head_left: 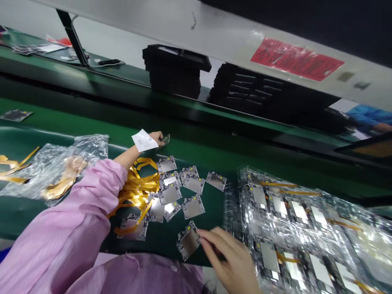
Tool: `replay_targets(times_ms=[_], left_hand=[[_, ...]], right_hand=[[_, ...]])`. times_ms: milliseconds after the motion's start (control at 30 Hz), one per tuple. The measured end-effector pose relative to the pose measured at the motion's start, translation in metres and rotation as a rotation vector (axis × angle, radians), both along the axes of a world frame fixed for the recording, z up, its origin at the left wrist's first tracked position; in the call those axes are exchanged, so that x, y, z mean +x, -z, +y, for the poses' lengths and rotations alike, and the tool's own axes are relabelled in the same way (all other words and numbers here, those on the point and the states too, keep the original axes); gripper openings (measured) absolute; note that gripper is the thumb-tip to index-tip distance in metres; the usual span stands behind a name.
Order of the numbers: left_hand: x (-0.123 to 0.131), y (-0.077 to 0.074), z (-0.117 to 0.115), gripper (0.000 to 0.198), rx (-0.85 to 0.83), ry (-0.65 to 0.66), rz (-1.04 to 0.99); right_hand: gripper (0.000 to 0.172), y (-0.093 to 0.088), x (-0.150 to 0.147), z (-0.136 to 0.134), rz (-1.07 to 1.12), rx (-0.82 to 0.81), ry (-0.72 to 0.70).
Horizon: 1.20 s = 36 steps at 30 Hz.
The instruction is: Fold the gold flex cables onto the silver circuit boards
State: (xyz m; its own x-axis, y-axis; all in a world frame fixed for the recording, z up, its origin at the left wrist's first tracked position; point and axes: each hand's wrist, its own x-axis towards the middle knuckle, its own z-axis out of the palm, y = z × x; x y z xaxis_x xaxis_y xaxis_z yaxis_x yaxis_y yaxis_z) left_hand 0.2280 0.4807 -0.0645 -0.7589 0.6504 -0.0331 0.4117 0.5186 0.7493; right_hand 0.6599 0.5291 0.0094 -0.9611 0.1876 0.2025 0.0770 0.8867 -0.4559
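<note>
My left hand (157,137) reaches forward over the green belt, its fingers closed on a small circuit board (165,139), of which only an edge shows. A white paper slip (144,141) covers the back of that wrist; whether it is attached I cannot tell. Close to my body, my right hand (231,255) pinches the right edge of another circuit board (188,241) with a silver metal plate. Between my hands lie several similar boards (194,206), some overlapping. A pile of orange flex cables (139,185) sits beside my left forearm, one strip crossing a board (134,229).
At right, a clear plastic tray (245,228) holds rows of boards with orange cables. Plastic bags (88,149) with cables lie at left. Black trays (176,69) are stacked behind the belt, under a low overhead beam (220,41). A co-worker's blue sleeve (364,116) shows far right.
</note>
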Motion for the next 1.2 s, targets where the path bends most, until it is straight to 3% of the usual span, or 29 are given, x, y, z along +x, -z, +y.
replay_targets(times_ms=[67,133,267,333,433,500,600,700,800,933,1067,1200], left_hand=[[0.000,-0.012,-0.021,0.029,0.121,-0.106,-0.077],[0.008,-0.026,-0.057,0.043,0.255,-0.209,-0.152],[0.055,-0.047,-0.161,0.077,0.510,-0.345,-0.283],[0.089,-0.047,-0.213,0.074,0.784,-0.467,-0.522],[0.137,-0.034,-0.270,0.050,0.802,-0.609,-0.627],[0.161,-0.022,-0.292,0.046,0.729,-0.677,-0.724],[0.183,-0.008,-0.306,0.054,0.664,-0.722,-0.812],[0.189,-0.003,-0.305,0.058,0.670,-0.714,-0.807],[0.189,-0.002,-0.300,0.056,0.675,-0.672,-0.800],[0.188,0.000,-0.290,0.060,0.562,-0.601,-0.746],[0.190,-0.001,-0.274,0.044,0.470,-0.483,-0.547],[0.194,-0.006,-0.256,0.037,0.439,-0.406,-0.477]], right_hand=[[0.018,0.015,-0.034,-0.019,-0.085,-0.020,-0.074],[0.016,0.028,-0.064,-0.036,-0.154,-0.021,-0.151],[0.012,0.053,-0.112,-0.063,-0.240,0.038,-0.292],[0.010,0.062,-0.133,-0.072,-0.259,0.090,-0.321],[0.012,0.069,-0.167,-0.077,-0.265,0.141,-0.285],[0.015,0.071,-0.191,-0.080,-0.262,0.160,-0.256],[0.018,0.077,-0.224,-0.088,-0.255,0.170,-0.242],[0.022,0.088,-0.244,-0.100,-0.249,0.164,-0.249],[0.020,0.101,-0.250,-0.111,-0.236,0.124,-0.253],[0.012,0.109,-0.246,-0.115,-0.197,-0.006,-0.203],[0.007,0.102,-0.240,-0.105,-0.131,-0.193,-0.078],[0.007,0.082,-0.227,-0.082,-0.032,-0.354,0.052]])
